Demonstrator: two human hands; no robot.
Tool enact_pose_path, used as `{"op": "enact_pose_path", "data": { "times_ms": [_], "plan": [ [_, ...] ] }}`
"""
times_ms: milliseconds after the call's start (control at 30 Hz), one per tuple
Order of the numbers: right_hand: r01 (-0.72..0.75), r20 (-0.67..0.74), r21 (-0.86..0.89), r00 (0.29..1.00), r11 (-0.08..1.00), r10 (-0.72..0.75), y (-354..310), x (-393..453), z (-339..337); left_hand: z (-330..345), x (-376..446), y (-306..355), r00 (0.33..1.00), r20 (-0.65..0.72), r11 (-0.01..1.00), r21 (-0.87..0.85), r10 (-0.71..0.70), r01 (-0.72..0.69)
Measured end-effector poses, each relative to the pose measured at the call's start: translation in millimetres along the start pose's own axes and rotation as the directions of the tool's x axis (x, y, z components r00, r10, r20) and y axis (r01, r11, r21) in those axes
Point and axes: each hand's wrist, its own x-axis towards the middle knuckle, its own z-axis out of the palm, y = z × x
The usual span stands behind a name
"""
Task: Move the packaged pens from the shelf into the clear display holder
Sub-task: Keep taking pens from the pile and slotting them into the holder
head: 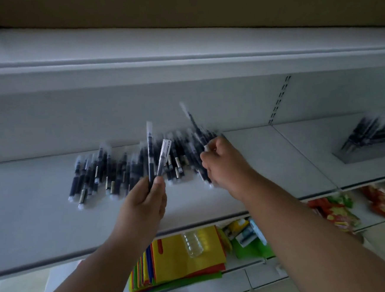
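A loose pile of packaged pens (112, 171), dark barrels in clear sleeves, lies across the white shelf (34, 223). My left hand (145, 205) pinches two packaged pens (157, 159) upright above the shelf. At the pile's right end my right hand (224, 164) grips another packaged pen (193, 123), which is blurred and tilts up to the left. The clear display holder (367, 151) stands on the shelf at the far right with several pens leaning in it.
A slotted upright (279, 100) runs up the shelf's back panel. Below are a lower shelf with stacked coloured folders (183, 266), a clear plastic bottle (193, 243), small boxes (244, 233) and red and green packets (340, 213). A cardboard box (178, 9) sits above.
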Motion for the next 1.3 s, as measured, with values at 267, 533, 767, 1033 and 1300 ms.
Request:
{"op": "enact_pose_path", "data": {
  "times_ms": [267, 533, 767, 1033, 1300],
  "plan": [
    [0.151, -0.305, 0.160, 0.947, 0.975, -0.097, 48.6, -57.9, -116.6, 114.6, -12.9, -17.7, 0.990, 0.104, 0.993, 0.055, 0.095, -0.102],
    [0.019, -0.460, -0.268, 0.876, 0.963, -0.145, 106.7, -132.1, -289.1, 278.3, -51.6, -54.2, 0.971, 0.208, 0.986, 0.094, 0.116, -0.138],
    [-0.040, -0.494, -0.253, 0.864, 0.967, -0.094, 148.3, -128.6, -382.0, 364.3, -67.8, -66.8, 0.977, 0.185, 0.976, 0.164, 0.110, -0.141],
    [0.112, -0.517, -0.173, 0.835, 0.978, -0.187, 161.1, -70.8, -415.6, 408.2, -13.3, -69.6, 0.985, 0.153, 0.996, 0.035, 0.078, -0.084],
    [0.197, -0.364, -0.315, 0.878, 0.929, -0.309, 154.1, -9.3, -412.3, 424.8, 10.5, -71.5, 0.991, 0.125, 0.999, 0.012, 0.038, -0.040]
  ]
}}
